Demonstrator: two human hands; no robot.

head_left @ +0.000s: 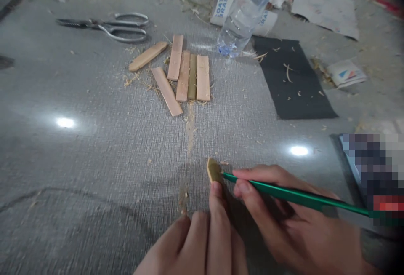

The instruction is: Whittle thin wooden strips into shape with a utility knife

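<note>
My left hand (202, 241) is closed at the bottom middle, a fingertip pressed on a short bamboo strip (214, 170). The strip's far end is cut to a blunt point; its near part is hidden under my fingers. In a pen grip, my right hand (293, 216) holds a slim green metallic tool (284, 191) with a narrow tip. That tip meets the right side of the strip, though whether it cuts in I cannot tell. Ahead lie several more bamboo strips (203, 78), mostly pale side up, among fine shavings. One separate piece (148, 56) has shaped ends.
Scissors (109, 26) lie at the back left of the grey textured table (94, 153). A clear water bottle (244, 18) stands behind the strips. Dark sandpaper-like sheet (293, 81), printed paper scraps (347, 73) and a partly blurred-out device (353, 169) occupy the right.
</note>
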